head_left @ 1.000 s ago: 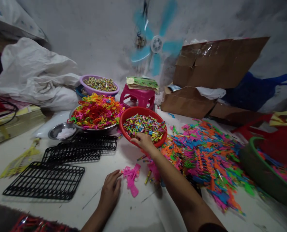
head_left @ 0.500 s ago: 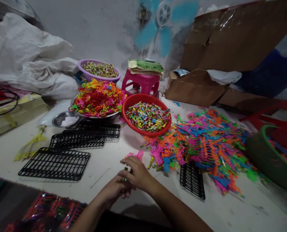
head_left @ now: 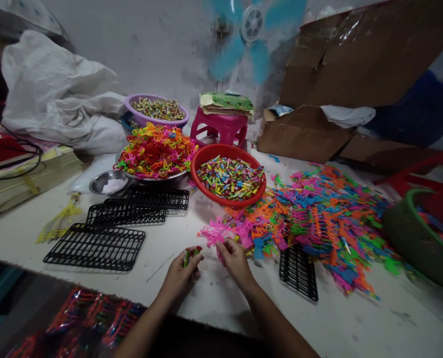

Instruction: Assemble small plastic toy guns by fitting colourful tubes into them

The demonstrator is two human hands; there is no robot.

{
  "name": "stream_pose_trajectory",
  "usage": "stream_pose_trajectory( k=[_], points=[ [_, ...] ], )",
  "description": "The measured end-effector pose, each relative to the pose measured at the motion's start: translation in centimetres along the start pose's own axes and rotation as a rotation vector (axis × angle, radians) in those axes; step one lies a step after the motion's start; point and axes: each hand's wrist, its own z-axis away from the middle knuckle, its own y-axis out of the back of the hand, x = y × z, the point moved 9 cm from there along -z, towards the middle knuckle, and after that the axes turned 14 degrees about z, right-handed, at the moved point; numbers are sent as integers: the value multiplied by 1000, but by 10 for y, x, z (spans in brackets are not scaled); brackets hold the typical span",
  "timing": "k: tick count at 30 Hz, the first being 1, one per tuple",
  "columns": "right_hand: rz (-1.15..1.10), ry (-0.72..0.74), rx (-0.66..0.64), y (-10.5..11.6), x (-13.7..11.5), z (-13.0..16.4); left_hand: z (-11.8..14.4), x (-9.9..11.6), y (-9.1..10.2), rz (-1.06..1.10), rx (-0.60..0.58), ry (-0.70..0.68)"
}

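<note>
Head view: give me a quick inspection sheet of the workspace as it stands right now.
Surface: white table, scuffed, mostly covered.
Job's things: left hand holds small coloured sticks; right hand touches a pink plastic toy piece.
Clutter: red bowl of coloured sticks, heap of plastic toy pieces, metal bowl of coloured loops, purple bowl, black grids, small steel bowl, green basket.
Grippers: both hands closed on small parts.
Cables: black cable, far left.
Surroundings: spinning blue fan, cardboard boxes, white sacks, pink stool.

fan (head_left: pixel 251 37) blurred, green basket (head_left: pixel 411 238) seemingly cut off
</note>
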Motion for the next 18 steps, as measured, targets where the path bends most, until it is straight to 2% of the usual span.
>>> stream_pose_trajectory(
  k=[3,8,12,18],
  points=[
    [-172,25,-53,4,-20,8,7,17,-17,-101,-46,-68],
    [-115,96,-4,12,-37,20,13,24,-30,-115,-90,-69],
    [-113,98,4,12,-37,23,15,23,-34,-118,-119,-49],
    [-19,142,46,17,-40,26,14,35,-28,-289,-59,-222]
  ],
)
